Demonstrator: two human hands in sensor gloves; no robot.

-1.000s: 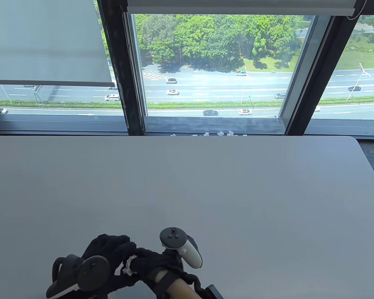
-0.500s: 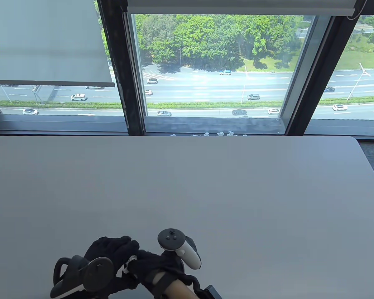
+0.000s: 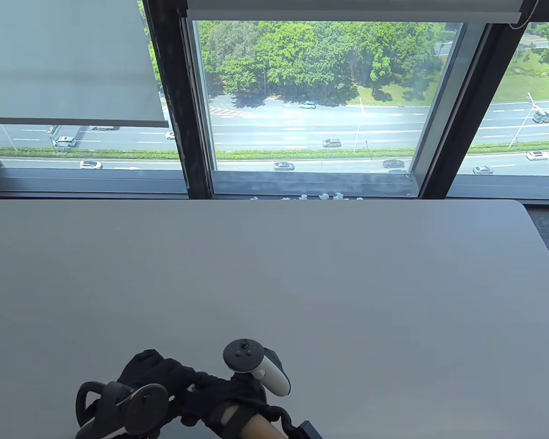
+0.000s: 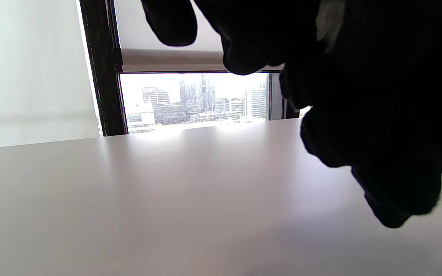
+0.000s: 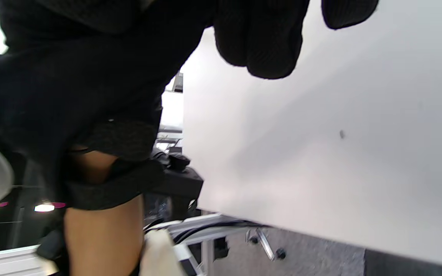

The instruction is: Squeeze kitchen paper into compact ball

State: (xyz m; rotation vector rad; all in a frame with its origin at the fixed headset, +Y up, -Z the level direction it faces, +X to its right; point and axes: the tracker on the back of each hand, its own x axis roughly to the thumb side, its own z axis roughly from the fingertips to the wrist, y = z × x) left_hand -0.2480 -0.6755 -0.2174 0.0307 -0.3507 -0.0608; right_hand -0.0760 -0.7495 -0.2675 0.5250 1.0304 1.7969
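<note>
Both black-gloved hands are clasped together at the near edge of the grey table (image 3: 302, 274). My left hand (image 3: 162, 371) and my right hand (image 3: 217, 392) wrap around the kitchen paper and press it between them. Only a tiny pale sliver of the paper (image 3: 191, 388) shows between the fingers in the table view. In the left wrist view a dim pale patch of the paper (image 4: 327, 21) shows among the dark curled fingers (image 4: 244, 57). In the right wrist view the curled gloved fingers (image 5: 259, 46) hang just above the table and the paper is hidden.
Several small white paper balls (image 3: 322, 197) lie on the window ledge just beyond the table's far edge. The table's right edge (image 3: 546, 260) curves toward dark carpet. A large window stands behind the table.
The hands have closed tighter around the paper, so the white patch seen between them has almost vanished. The right hand and its tracker have shifted slightly left toward the left hand.
</note>
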